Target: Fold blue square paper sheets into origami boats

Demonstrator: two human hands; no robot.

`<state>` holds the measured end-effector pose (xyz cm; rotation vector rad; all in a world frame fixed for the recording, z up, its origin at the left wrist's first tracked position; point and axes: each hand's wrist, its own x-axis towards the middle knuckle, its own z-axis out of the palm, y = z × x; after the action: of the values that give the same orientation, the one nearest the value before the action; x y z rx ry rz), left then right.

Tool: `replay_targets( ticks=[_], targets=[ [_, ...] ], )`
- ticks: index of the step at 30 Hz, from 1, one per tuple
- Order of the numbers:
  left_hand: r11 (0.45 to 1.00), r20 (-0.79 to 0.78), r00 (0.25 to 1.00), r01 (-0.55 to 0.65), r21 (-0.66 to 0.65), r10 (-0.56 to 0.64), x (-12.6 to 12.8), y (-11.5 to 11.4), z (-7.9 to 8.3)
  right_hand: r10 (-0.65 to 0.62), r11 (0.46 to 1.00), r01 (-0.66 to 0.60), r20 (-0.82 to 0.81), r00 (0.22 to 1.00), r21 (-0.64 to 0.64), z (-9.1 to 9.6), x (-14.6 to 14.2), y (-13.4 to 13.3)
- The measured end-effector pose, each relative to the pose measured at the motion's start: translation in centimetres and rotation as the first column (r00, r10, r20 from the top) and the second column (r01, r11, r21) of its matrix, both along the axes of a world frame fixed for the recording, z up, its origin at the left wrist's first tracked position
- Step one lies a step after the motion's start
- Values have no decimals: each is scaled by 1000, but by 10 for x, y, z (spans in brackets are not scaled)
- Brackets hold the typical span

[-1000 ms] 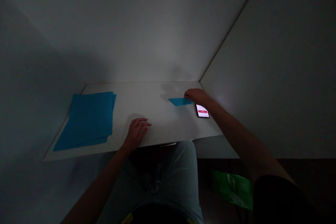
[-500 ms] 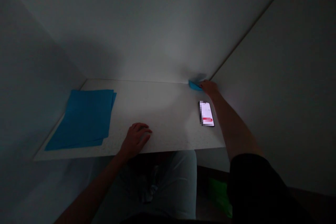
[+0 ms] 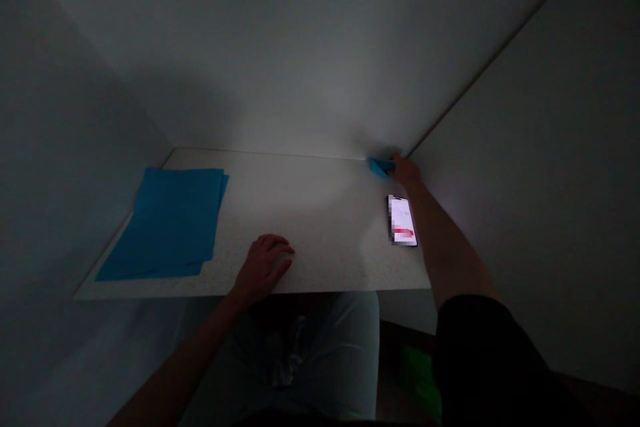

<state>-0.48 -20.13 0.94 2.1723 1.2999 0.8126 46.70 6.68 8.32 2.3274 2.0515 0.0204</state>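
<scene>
At the back right corner of the white table (image 3: 300, 213), my right hand (image 3: 406, 171) has its fingers closed on a small folded piece of blue paper (image 3: 379, 167). The fingertips are partly hidden behind the hand, and the paper's exact shape is hard to make out in the dim light. My left hand (image 3: 264, 265) rests near the front edge with its fingers loosely bent and apart, holding nothing. Larger blue paper sheets (image 3: 175, 220) lie flat in a slightly uneven stack at the left end of the table.
A phone (image 3: 403, 221) with a lit screen lies just left of my right forearm. White walls (image 3: 280, 80) close in the table at the back and on both sides. Below the table, something green (image 3: 421, 377) sits on the floor to the right of my legs.
The whole view has shifted slightly. My right hand stays at the back corner, and the small blue paper there has tilted a little. My left hand rests as before.
</scene>
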Motion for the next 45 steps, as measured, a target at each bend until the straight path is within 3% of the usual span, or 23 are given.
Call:
replay_targets(
  ticks=[5,9,12,15,17,19,22,24,25,26,28,30,34,39,45],
  targets=[
    [1000,-3,1000,-16,5,16,2,-1,2,24,1000,-24,21,999,-4,-1,-4,-2],
    [1000,6,1000,-21,13,21,2,0,1,62,998,-62,1,998,18,14,-4,-6],
    [999,35,999,-36,22,35,6,1,-1,127,984,-120,-51,991,129,26,-12,-22],
    [996,123,990,-80,42,74,9,1,-1,282,922,-221,-158,946,319,24,-38,-63],
    [984,163,975,-165,60,153,-1,2,2,361,898,-264,-246,899,353,11,-63,-106],
    [959,147,955,-272,81,259,-27,5,6,419,892,-311,-341,841,329,-8,-90,-156],
    [863,91,869,-494,104,486,-95,7,15,450,891,-344,-464,763,298,-41,-127,-225],
    [714,-15,716,-695,83,698,-146,5,20,427,902,-300,-536,729,310,-59,-148,-256],
    [629,-99,622,-774,72,777,-169,4,21,410,909,-273,-566,715,314,-66,-158,-266],
    [581,-199,561,-812,58,804,-188,2,22,396,915,-247,-586,706,320,-71,-166,-273],
    [558,-358,511,-829,35,782,-215,1,22,379,919,-209,-602,703,334,-77,-178,-279],
    [574,-438,511,-819,14,740,-225,1,24,370,920,-187,-600,710,345,-79,-185,-278],
    [566,-531,497,-823,-38,686,-221,6,36,355,920,-153,-604,713,360,-82,-185,-274],
    [501,-636,438,-861,-92,635,-216,9,53,387,902,-157,-595,704,402,-86,-183,-274],
    [508,-638,479,-847,-156,603,-218,9,60,408,890,-175,-566,716,420,-88,-185,-274]
  ],
)
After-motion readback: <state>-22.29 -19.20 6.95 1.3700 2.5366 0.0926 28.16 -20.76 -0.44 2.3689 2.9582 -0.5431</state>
